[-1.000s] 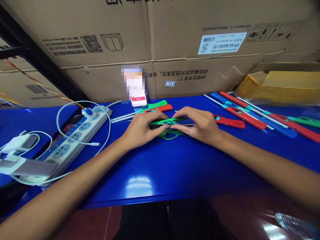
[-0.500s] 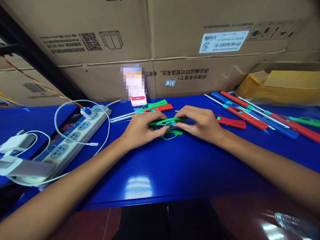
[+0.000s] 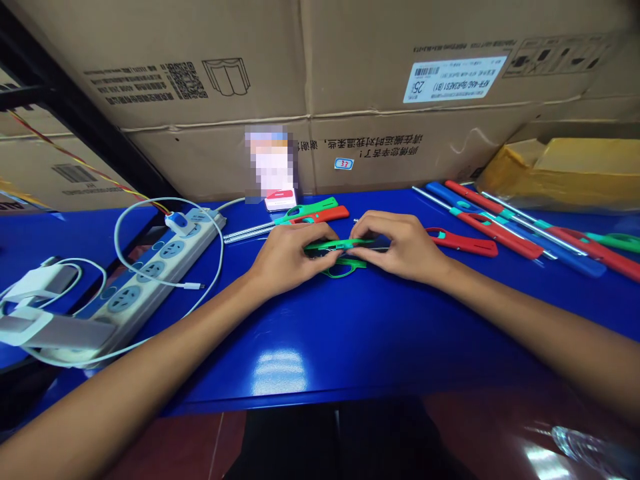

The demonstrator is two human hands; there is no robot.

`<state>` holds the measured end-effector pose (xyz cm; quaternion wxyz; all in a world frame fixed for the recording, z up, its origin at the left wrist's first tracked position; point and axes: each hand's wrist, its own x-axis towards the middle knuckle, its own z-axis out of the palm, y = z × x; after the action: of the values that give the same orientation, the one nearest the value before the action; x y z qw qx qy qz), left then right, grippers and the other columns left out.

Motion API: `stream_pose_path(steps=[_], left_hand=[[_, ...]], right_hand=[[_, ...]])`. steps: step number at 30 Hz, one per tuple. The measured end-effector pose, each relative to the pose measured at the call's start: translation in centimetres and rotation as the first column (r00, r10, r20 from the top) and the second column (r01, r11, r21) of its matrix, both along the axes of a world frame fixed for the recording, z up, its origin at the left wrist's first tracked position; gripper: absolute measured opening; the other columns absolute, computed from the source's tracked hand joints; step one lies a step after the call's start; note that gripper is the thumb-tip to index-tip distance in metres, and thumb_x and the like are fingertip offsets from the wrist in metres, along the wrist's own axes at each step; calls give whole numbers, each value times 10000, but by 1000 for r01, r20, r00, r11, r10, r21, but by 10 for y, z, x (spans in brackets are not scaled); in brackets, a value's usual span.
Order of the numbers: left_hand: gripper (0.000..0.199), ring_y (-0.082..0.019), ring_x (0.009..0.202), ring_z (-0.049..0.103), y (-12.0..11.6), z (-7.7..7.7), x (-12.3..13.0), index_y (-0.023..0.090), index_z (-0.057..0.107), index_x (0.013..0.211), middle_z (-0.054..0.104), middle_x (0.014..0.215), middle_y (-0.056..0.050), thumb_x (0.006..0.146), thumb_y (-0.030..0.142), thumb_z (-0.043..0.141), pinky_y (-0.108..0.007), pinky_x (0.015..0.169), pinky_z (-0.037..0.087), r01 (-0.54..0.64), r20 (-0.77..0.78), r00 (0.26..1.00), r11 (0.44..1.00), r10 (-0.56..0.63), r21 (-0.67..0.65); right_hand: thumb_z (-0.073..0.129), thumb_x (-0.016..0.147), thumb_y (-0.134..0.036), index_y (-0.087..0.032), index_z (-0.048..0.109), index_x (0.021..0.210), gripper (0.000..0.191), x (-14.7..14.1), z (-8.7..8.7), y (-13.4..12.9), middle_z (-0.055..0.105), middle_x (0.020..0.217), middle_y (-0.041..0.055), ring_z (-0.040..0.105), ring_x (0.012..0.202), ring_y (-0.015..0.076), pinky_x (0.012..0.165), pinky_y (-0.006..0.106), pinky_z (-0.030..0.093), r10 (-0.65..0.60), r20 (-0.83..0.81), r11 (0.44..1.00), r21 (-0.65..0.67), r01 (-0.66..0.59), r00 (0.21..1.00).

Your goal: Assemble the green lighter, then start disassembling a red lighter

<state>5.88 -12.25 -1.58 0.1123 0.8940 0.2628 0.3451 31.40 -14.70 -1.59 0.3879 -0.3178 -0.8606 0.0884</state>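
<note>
While both hands work close together at a small assembly, a white multi-socket plastic power strip (image 3: pixel 161 260) lies left of the phone with a lit screen (image 3: pixel 280 200). Just right of the phone sit 1 green plastic-handled lighter (image 3: pixel 320 205) and 1 red plastic-handled lighter (image 3: pixel 333 213), their metal rods pointing left.

Nearer the person than the phone, and right of it, the left hand (image 3: pixel 287 263) pinches narrowly on a slim green plastic handle piece (image 3: pixel 345 245). Its long axis runs left to right across the view, nearly level, its dark inner side seemingly toward the person. Which end is the front, I cannot tell. Below it is a looped green plastic part (image 3: pixel 359 265); whether the 2 are joined is unclear.

The right hand (image 3: pixel 410 250) narrowly pinches the right portion. The step in hand looks like fine fingertip fitting or adjusting; such work calls for light, steady pressure and alignment.

Farther right of the phone lie a red plastic handle (image 3: pixel 470 245) and several red and blue lighters (image 3: pixel 525 247).
</note>
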Motion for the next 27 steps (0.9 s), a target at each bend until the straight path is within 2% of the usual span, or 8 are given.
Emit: stream_pose_path(steps=[4, 8, 16, 21, 25, 27], left_hand=[[135, -175, 853, 752, 5, 2, -5, 187, 762, 1045, 806, 972, -34, 1001, 308, 721, -276, 764, 539, 91, -78, 993, 994, -85, 68], [119, -181, 848, 731, 8, 2, -8, 184, 741, 1035, 778, 939, -37, 1013, 295, 704, -295, 771, 541, 150, -133, 983, 977, -130, 153], [175, -196, 804, 691, 6, 0, -7, 192, 699, 934, 727, 884, -44, 1044, 290, 603, -319, 720, 545, 172, -308, 950, 906, -48, 387], [220, -199, 827, 687, 9, 0, -9, 192, 690, 930, 702, 864, -44, 1071, 307, 565, -325, 764, 568, 219, -348, 933, 907, -87, 360], [223, -214, 897, 701, 10, -1, -9, 188, 694, 944, 706, 899, -56, 1080, 285, 547, -348, 832, 586, 242, -359, 924, 928, -131, 284], [211, -218, 901, 698, 10, -1, -10, 181, 695, 951, 703, 908, -60, 1077, 268, 550, -353, 828, 582, 245, -354, 924, 936, -146, 252]], right_hand=[[750, 971, -207, -216, 656, 910, 112, -1, 2, -2, 712, 913, 39, 651, 819, 193, 759, 338, 510, 53, 17, 997, -52, -52, 998], [672, 959, -123, -221, 635, 942, 106, 0, 2, -2, 702, 962, 49, 656, 873, 203, 798, 346, 510, 111, 55, 992, -62, -107, 992], [665, 910, -106, -221, 613, 1010, 161, 0, -2, -3, 666, 982, 29, 613, 858, 184, 786, 322, 476, 125, 100, 986, -123, -113, 987], [693, 925, -158, -208, 660, 1091, 176, 0, 5, -7, 683, 1047, 52, 632, 920, 198, 848, 341, 495, 168, 104, 964, -223, -142, 980], [695, 970, -208, -206, 692, 1014, 45, 0, 8, -8, 701, 1031, 62, 648, 931, 212, 866, 364, 500, 168, 134, 956, -265, -128, 977], [691, 980, -216, -206, 710, 1029, 54, 1, 9, -7, 714, 1050, 67, 662, 952, 220, 875, 369, 506, 172, 135, 951, -282, -129, 976]])
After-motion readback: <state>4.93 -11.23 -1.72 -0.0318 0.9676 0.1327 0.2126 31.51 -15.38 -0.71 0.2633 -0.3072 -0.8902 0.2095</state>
